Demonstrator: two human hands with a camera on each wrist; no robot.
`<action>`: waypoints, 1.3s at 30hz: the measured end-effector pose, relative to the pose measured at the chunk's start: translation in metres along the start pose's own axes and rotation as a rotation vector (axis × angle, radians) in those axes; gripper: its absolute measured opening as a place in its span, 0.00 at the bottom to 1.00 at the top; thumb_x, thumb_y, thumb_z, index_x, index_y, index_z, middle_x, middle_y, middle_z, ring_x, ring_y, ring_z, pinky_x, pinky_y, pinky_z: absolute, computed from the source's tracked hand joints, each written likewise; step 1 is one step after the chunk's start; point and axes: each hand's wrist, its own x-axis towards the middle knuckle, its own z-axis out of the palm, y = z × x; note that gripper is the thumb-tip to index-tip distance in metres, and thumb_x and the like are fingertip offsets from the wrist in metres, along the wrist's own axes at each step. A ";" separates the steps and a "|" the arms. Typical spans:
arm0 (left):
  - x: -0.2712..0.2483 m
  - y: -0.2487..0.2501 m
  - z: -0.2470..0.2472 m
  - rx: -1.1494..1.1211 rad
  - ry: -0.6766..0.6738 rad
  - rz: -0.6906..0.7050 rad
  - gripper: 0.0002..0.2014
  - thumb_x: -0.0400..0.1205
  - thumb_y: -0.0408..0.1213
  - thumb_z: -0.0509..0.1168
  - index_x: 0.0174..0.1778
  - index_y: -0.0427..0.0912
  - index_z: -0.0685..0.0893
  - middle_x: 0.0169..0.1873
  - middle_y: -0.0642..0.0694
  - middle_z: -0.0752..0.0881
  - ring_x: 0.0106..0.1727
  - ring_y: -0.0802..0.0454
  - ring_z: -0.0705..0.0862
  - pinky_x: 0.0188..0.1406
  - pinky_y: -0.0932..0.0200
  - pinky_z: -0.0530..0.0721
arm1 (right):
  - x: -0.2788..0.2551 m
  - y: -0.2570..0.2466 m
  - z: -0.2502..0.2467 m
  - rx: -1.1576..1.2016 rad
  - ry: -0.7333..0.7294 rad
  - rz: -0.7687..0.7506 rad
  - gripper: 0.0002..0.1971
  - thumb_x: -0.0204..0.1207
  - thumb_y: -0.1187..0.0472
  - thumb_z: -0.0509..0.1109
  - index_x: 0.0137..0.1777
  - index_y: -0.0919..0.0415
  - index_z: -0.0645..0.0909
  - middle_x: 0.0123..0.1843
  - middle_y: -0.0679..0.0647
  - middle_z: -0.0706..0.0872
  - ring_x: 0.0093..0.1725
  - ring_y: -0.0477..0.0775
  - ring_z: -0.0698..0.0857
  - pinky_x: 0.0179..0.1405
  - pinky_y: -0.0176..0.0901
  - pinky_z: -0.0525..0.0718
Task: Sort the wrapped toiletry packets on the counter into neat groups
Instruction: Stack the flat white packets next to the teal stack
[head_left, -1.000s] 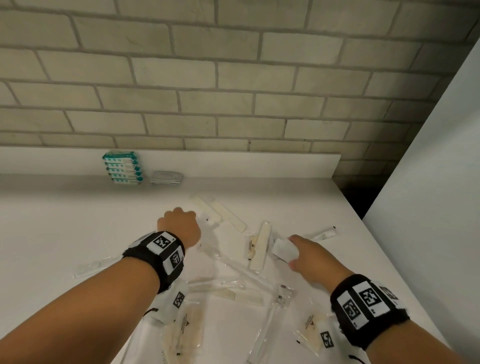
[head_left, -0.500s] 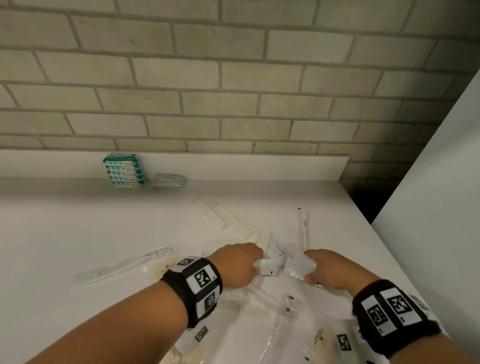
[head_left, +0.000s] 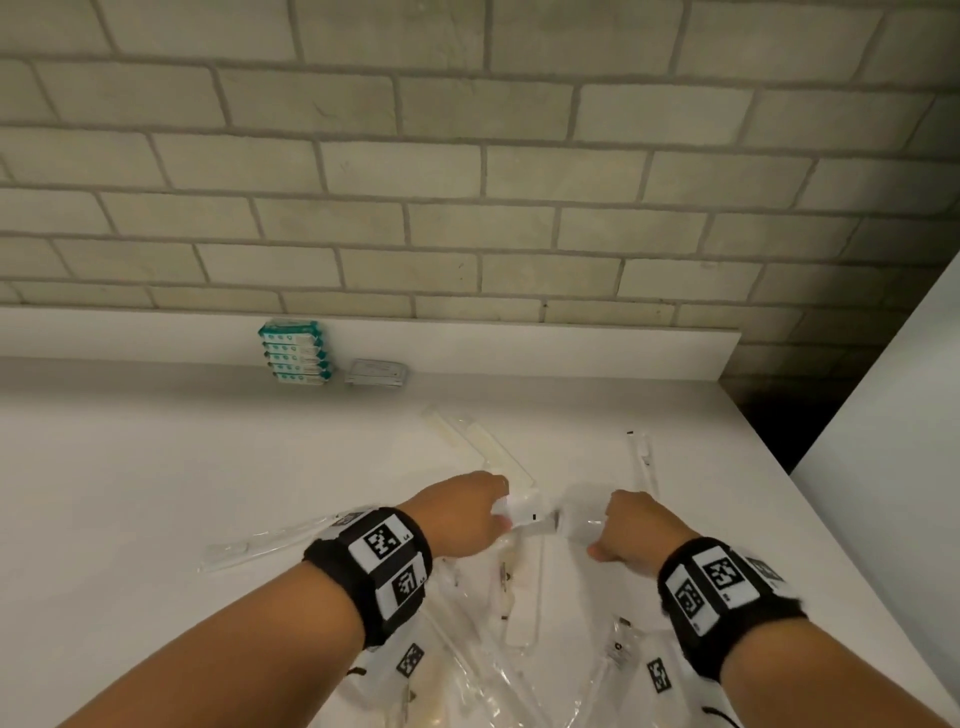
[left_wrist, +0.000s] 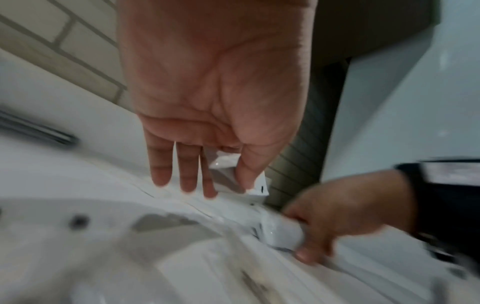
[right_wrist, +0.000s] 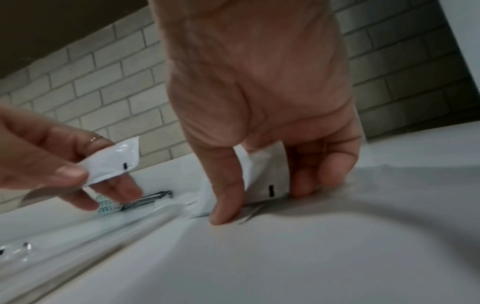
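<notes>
From the head camera we see our left hand (head_left: 464, 514) pinching a small white glossy sachet (head_left: 525, 512) above the white tabletop (head_left: 156, 467). The left wrist camera shows thumb on it. On the right wrist camera, our right hand (right_wrist: 262, 98) fingers (right_wrist: 227, 191) grip another white sachet (right_wrist: 267, 176), touching the tabletop.

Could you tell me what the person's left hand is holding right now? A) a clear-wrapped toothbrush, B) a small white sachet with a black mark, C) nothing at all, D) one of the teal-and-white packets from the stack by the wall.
B: in the right wrist view the left hand pinches a small white sachet bearing a short black mark, lifted off the counter.
</notes>
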 end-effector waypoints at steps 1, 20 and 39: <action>0.007 -0.007 -0.006 -0.008 0.020 -0.029 0.22 0.86 0.46 0.56 0.76 0.42 0.69 0.74 0.44 0.73 0.72 0.46 0.74 0.68 0.55 0.72 | 0.001 0.000 0.000 -0.010 -0.004 0.007 0.29 0.68 0.51 0.77 0.66 0.63 0.76 0.61 0.58 0.82 0.56 0.57 0.85 0.52 0.43 0.85; 0.008 0.005 0.007 -0.119 0.049 -0.080 0.22 0.86 0.46 0.56 0.75 0.40 0.69 0.70 0.41 0.77 0.68 0.43 0.77 0.57 0.57 0.73 | -0.021 0.012 -0.006 0.471 0.049 -0.047 0.23 0.80 0.56 0.68 0.73 0.61 0.72 0.63 0.59 0.84 0.50 0.53 0.87 0.54 0.45 0.84; -0.109 -0.010 -0.019 -1.581 0.321 0.067 0.11 0.84 0.35 0.65 0.63 0.42 0.82 0.55 0.40 0.89 0.52 0.46 0.89 0.44 0.54 0.89 | -0.115 -0.110 0.000 0.931 0.273 -0.446 0.12 0.75 0.57 0.75 0.48 0.59 0.75 0.43 0.58 0.87 0.28 0.50 0.85 0.22 0.33 0.76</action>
